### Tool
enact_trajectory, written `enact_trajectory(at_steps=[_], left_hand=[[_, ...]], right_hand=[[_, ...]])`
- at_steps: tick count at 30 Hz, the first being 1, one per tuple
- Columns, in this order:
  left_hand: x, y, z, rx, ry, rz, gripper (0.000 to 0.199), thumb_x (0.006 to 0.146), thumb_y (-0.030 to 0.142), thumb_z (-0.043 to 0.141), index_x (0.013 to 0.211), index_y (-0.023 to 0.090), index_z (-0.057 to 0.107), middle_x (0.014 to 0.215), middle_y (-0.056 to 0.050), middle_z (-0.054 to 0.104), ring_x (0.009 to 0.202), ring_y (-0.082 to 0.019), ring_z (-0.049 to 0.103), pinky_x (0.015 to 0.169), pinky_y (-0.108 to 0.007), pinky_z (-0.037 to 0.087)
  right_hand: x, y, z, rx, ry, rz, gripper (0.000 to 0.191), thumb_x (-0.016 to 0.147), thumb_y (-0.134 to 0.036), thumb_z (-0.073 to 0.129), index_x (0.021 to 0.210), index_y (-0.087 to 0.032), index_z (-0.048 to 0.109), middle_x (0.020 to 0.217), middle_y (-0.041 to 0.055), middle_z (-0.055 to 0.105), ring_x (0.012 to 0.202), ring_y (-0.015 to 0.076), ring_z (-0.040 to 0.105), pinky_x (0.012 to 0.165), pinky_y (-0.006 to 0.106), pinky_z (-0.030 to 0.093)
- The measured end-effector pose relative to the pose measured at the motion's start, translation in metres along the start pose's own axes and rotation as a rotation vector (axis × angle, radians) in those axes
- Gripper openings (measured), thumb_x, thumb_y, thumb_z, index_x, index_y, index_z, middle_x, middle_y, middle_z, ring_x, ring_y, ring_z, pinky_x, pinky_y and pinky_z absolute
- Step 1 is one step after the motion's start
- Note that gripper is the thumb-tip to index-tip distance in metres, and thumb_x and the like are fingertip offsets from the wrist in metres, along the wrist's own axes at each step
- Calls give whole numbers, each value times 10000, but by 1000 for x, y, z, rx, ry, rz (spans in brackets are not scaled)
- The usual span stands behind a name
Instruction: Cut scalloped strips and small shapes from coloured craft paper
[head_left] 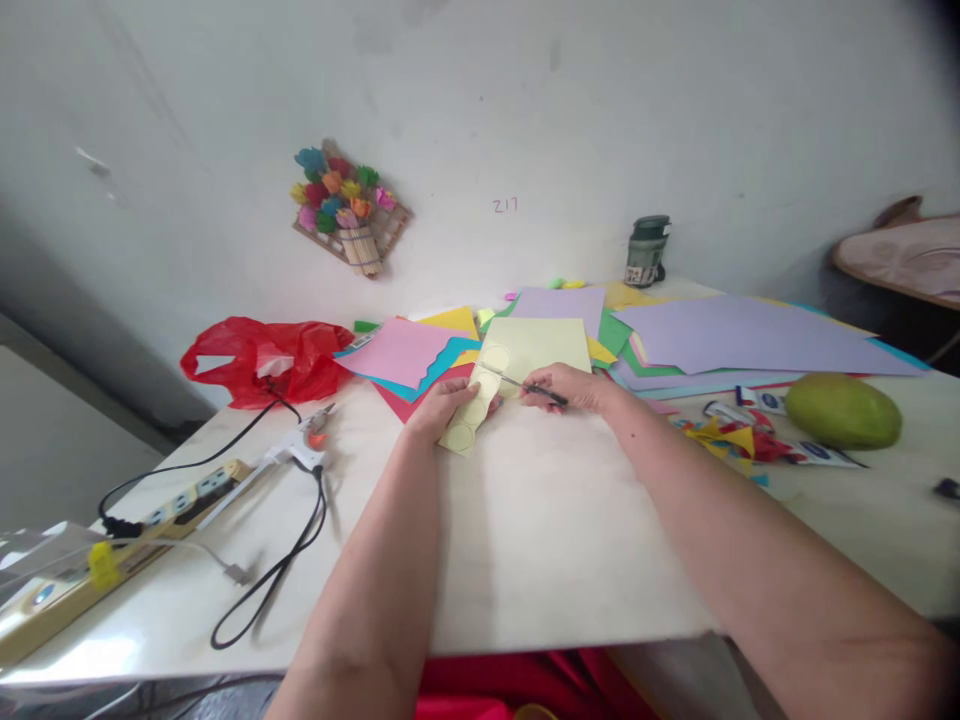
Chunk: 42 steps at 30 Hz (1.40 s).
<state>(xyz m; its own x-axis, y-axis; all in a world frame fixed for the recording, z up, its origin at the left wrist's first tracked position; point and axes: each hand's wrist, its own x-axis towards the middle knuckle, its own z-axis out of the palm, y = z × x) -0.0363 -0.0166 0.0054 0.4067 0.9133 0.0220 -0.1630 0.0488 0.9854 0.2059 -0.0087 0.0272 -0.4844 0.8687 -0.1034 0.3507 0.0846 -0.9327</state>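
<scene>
My left hand [448, 408] grips a pale yellow paper strip [460, 436] that has several circles drawn on it. Scissors [551, 394] are in my right hand [559, 385], with the fingers wrapped round the handles. The blades point left and lie against the strip near its upper part, close to my left fingertips. Just behind both hands a larger pale yellow sheet [551, 340] lies on the table, over other coloured paper. Whether the blades are parted is too small to tell.
Pink paper [397, 350] and a red plastic bag [277, 355] lie on the left. Nearer are a power strip [187, 500], a glue gun [300, 440] and cables. Purple sheets [735, 335], a green fruit [843, 411] and tubes [821, 454] lie on the right. A dark bottle [646, 252] stands behind.
</scene>
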Motion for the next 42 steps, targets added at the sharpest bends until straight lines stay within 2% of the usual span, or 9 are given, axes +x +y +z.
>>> enact_trajectory(at_steps=[7,14,19,26,33,42], left_hand=[[-1,1,1,-18,19,-36,365,709,379,781,883,70,696,844,-170,731,763,-233,699,718,-321,532],[0,-1,-3,-8,2,-36,366,718,387,772,890,72,702,840,-166,728,778,-243,702,723,-335,543],[0,0,-2,14,39,-56,335,689,385,792,818,96,683,820,-147,728,719,-225,694,665,-322,546],[-2,5,2,87,-5,-70,376,678,430,787,809,97,673,793,-133,718,657,-185,664,608,-280,518],[-2,5,1,133,-10,-75,397,674,455,784,813,98,681,762,-112,708,660,-175,648,600,-264,504],[-2,8,2,187,36,-69,368,635,446,809,731,117,676,696,-73,690,587,-147,607,559,-248,471]], right_hand=[[1,3,-1,-22,2,-25,268,672,-318,767,833,-117,692,485,-39,533,389,55,423,378,186,288],[-3,-1,-1,-57,-13,-19,372,617,-404,818,821,-117,698,454,-54,507,389,58,419,382,196,319],[-6,-3,-2,-72,-46,5,393,619,-416,825,832,-114,689,447,-53,517,375,59,428,372,191,344],[-3,0,3,-50,-75,6,362,662,-431,804,783,-122,659,473,-37,550,368,57,444,354,183,320],[0,1,5,-57,-57,30,312,695,-395,783,789,-122,664,462,-52,514,360,44,400,351,181,295],[-5,-7,9,-93,-46,24,334,643,-413,809,716,-124,658,444,-62,483,373,45,398,364,189,292]])
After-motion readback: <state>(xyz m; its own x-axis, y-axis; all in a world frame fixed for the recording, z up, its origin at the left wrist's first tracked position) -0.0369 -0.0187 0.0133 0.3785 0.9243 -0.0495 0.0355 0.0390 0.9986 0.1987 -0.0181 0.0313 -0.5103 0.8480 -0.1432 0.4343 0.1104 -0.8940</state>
